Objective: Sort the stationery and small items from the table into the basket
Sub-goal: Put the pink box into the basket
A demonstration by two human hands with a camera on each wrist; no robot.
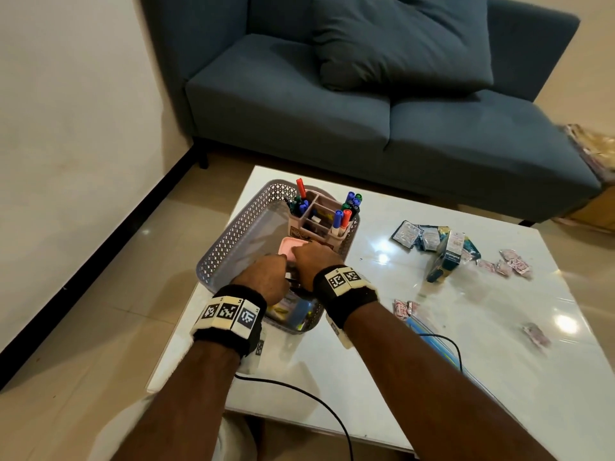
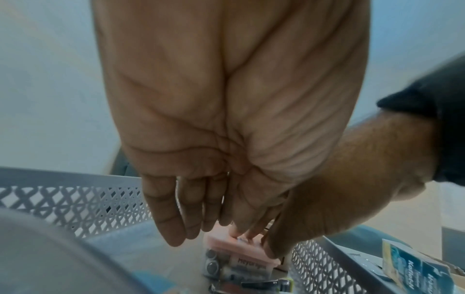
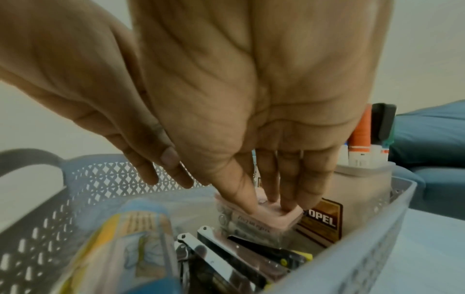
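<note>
Pressing a pink box (image 3: 281,215) down into the basket (image 1: 226,241), both hands side by side.

The box lid is touched by the straight fingertips (image 3: 286,201) of the right hand (image 1: 314,261); nothing is clasped. The left hand (image 1: 266,277) is held just beside it, fingers (image 2: 171,224) straight and together, gripping nothing. The box is seen in the basket's middle, against the marker-filled pen holder (image 1: 324,216). Nearer in the basket, metal staplers (image 3: 221,256) and a blue-yellow packet (image 3: 130,238) are laid. On the white table (image 1: 399,377), right of the basket, sachets (image 1: 514,264), a small carton (image 1: 447,257) and foil packs (image 1: 412,234) are scattered, well apart from the hands.
</note>
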